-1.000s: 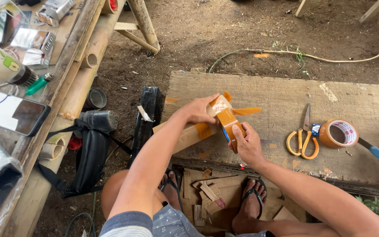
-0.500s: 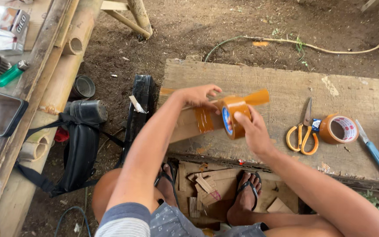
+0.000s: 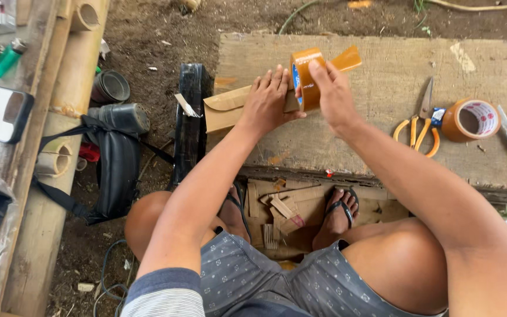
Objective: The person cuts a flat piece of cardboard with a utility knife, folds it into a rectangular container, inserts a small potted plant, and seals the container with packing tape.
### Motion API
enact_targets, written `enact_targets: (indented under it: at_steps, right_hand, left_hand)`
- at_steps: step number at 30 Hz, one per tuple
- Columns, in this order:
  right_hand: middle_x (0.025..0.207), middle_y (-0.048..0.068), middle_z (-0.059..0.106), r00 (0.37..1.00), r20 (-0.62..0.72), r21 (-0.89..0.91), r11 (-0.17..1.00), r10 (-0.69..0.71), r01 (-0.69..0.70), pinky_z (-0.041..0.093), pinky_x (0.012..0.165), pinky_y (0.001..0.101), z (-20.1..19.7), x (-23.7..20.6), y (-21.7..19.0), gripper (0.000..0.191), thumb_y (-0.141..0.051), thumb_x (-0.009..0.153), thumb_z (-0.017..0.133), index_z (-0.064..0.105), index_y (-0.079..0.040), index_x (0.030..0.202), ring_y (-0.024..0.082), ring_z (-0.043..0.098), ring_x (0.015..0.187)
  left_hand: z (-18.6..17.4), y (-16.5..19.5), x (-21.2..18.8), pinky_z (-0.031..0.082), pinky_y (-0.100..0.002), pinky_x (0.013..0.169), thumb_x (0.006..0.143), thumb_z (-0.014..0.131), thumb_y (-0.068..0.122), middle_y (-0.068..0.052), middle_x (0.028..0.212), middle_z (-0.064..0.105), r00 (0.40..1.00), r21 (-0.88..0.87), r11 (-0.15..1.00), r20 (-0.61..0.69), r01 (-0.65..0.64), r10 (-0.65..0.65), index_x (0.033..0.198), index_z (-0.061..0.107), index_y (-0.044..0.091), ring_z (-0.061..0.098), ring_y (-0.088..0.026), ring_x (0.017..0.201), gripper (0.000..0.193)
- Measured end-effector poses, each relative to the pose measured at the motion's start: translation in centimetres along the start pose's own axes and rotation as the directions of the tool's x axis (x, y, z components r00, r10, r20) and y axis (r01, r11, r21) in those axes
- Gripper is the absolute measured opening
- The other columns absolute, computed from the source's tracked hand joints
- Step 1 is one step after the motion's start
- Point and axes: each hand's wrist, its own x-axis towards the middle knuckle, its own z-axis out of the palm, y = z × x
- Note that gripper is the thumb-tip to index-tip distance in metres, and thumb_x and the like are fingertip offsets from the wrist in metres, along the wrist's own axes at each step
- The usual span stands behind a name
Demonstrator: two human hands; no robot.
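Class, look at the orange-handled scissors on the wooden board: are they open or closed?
Closed, or nearly so. The scissors lie flat on the board with blades together in one point and handle loops side by side.
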Motion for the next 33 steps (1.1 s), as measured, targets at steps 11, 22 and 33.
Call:
enact_targets:
  at_steps: [11,22,33]
  right_hand:
    - [0.070,0.007,0.066,0.993,-0.113,-0.148,0.989,-0.020,0.003,0.052,0.051,0.0265,1.3,-4.4,-1.7,0.038,-0.037,0.106,0.057,0.065,-0.002,0.096,0.011,0.063,0.056]
    - [0.071,0.007,0.066,0.986,-0.135,-0.061,0.993,0.094,-0.102,0.052,0.052,0.0256,-0.2,-5.9,2.0,0.035,-0.035,0.105,0.057,0.063,-0.001,0.101,0.010,0.062,0.056]
    - [0.072,0.007,0.066,0.984,-0.144,-0.046,0.993,0.103,-0.111,0.052,0.053,0.0246,-0.5,-5.8,2.7,0.034,-0.035,0.105,0.058,0.063,-0.002,0.102,0.010,0.062,0.058]
  left_hand:
    - [-1.9,-0.7,1.0,0.042,-0.057,0.112,0.070,0.085,0.063,-0.024,0.154,0.045,0.993,-0.055,0.992,0.005,0.114,-0.114,0.150,0.039,-0.005,0.048,-0.039,0.140,0.115]
    - [-2.0,-2.5,3.3,0.047,-0.045,0.110,0.074,0.063,0.087,-0.025,0.152,0.047,0.990,-0.025,0.996,0.114,0.082,-0.078,0.148,0.043,-0.005,0.053,-0.036,0.136,0.120]
    - [-2.1,-2.9,3.7,0.051,-0.045,0.103,0.072,0.063,0.088,-0.026,0.147,0.051,0.986,-0.072,0.992,0.133,0.106,-0.096,0.145,0.045,-0.009,0.060,-0.037,0.127,0.123]
